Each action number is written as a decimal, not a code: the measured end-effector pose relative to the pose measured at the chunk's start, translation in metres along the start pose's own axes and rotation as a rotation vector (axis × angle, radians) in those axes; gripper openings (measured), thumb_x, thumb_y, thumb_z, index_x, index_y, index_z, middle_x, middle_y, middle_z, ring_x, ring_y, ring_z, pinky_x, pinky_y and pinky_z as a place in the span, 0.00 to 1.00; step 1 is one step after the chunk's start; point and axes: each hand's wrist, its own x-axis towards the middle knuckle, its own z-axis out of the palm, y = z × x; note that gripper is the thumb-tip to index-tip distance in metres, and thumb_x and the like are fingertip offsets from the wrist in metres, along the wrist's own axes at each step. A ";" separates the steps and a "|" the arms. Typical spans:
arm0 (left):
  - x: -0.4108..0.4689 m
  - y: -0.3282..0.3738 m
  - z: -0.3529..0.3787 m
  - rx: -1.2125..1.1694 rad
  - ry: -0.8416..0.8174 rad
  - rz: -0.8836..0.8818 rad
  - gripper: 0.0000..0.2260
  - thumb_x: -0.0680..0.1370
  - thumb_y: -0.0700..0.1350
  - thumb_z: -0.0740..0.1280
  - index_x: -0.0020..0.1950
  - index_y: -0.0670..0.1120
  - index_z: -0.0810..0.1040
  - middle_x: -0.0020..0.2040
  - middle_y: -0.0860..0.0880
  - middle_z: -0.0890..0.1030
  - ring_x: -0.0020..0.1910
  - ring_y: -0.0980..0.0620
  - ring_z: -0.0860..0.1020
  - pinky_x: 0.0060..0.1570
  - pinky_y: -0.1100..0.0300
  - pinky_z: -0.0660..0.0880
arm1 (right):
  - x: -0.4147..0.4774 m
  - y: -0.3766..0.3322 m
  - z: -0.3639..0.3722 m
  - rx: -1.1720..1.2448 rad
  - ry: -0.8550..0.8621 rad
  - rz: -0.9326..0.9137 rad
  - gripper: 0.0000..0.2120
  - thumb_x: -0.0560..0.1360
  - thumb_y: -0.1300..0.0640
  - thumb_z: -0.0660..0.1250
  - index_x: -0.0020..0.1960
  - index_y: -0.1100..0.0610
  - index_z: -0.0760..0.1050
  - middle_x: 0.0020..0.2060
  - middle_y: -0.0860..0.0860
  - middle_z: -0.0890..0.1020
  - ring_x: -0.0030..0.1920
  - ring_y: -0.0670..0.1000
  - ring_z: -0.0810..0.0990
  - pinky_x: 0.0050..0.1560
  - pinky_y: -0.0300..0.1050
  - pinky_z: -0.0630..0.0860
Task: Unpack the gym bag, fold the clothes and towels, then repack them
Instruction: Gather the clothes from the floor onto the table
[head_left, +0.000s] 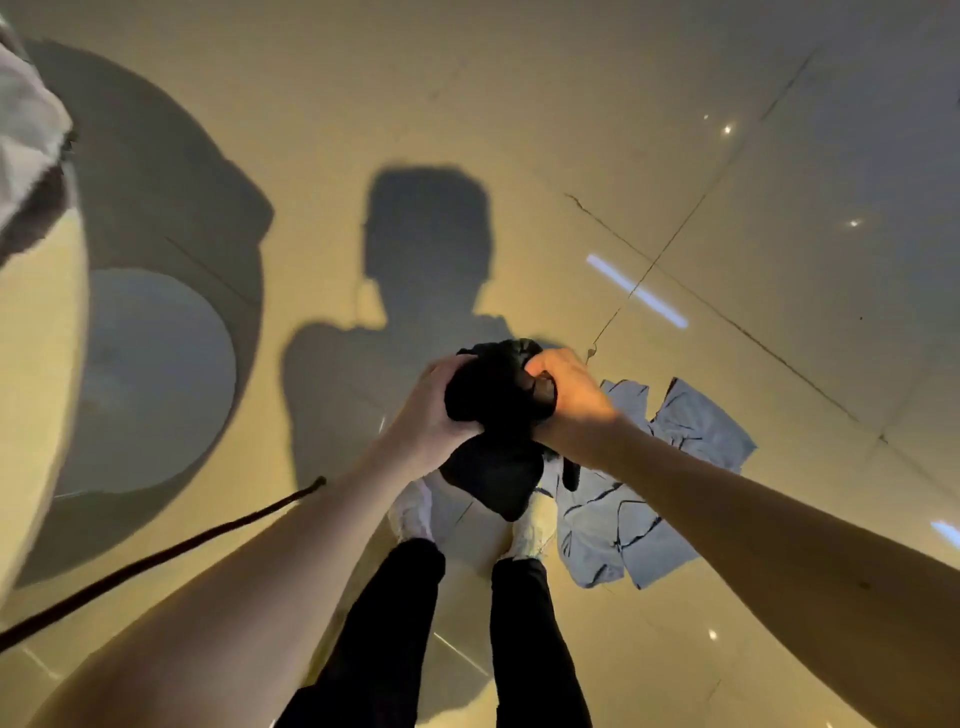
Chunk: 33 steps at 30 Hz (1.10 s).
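In the head view, at the centre of the frame, you hold a crumpled black fabric bundle (493, 400) in the air above your feet. Your left hand (434, 410) wraps its fingers round the left side of the bundle. Your right hand (569, 400) is closed on its right side, pinching a fold near the top. A loose end of the black cloth hangs below both hands. The frame does not show whether this bundle is the gym bag itself or a garment from it.

Right of centre, a rumpled light blue-grey garment with dark seams (618, 535) lies spread on the glossy beige tiled floor (779, 208), just beside your right white shoe (530, 530). It is not folded. A thin black cord (171, 551) runs across the lower left of the frame. A large pale curved object (41, 364) fills the left edge, with whitish cloth (26, 130) in the upper left corner.

By my reading, you are early in the task. At least one item is unpacked and on the floor, but nothing in view is folded. If the black bundle is clothing, it still needs shaking out and folding. The blue-grey piece needs folding too, and all the repacking is still to do.
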 end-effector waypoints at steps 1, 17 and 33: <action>-0.021 0.020 -0.021 -0.012 0.006 0.035 0.34 0.68 0.39 0.78 0.71 0.50 0.71 0.66 0.50 0.72 0.67 0.53 0.71 0.72 0.55 0.67 | -0.009 -0.033 -0.013 0.022 -0.076 0.017 0.24 0.65 0.61 0.77 0.58 0.50 0.73 0.54 0.46 0.71 0.57 0.44 0.70 0.56 0.35 0.71; -0.373 0.163 -0.295 -0.083 0.660 0.193 0.21 0.72 0.31 0.75 0.59 0.50 0.79 0.52 0.60 0.84 0.53 0.68 0.80 0.54 0.71 0.73 | -0.079 -0.491 -0.018 -0.096 -0.371 -0.732 0.11 0.77 0.53 0.70 0.57 0.56 0.80 0.51 0.49 0.82 0.47 0.35 0.78 0.50 0.24 0.69; -0.568 0.024 -0.638 -0.173 1.307 0.180 0.28 0.74 0.46 0.79 0.71 0.45 0.73 0.59 0.52 0.82 0.55 0.62 0.80 0.56 0.68 0.77 | -0.039 -0.899 0.247 0.155 -0.509 -0.852 0.17 0.78 0.50 0.72 0.64 0.54 0.79 0.55 0.48 0.83 0.53 0.44 0.82 0.53 0.36 0.77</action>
